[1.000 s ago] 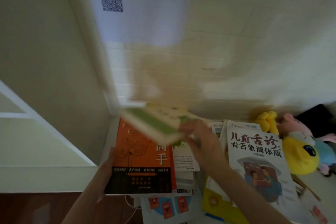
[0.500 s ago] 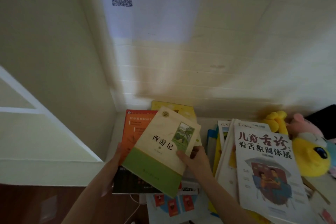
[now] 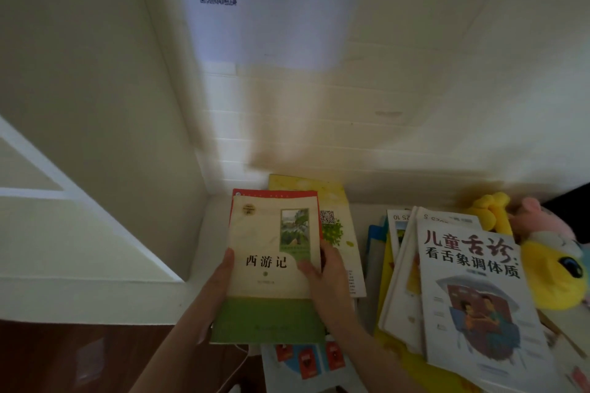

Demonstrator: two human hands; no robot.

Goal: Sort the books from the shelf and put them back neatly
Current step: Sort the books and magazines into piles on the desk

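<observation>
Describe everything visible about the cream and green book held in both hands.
The cream and green book is a paperback, its cover cream above and green along the bottom, with black characters and a small landscape picture at upper right. It lies face up, squared on an orange book that tops the left stack. The left hand holds its left edge; the right hand holds its right edge, thumb on the cover.

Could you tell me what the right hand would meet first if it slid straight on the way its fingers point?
Probably the yellow-green book lying just beyond the right hand, then the back wall.
</observation>
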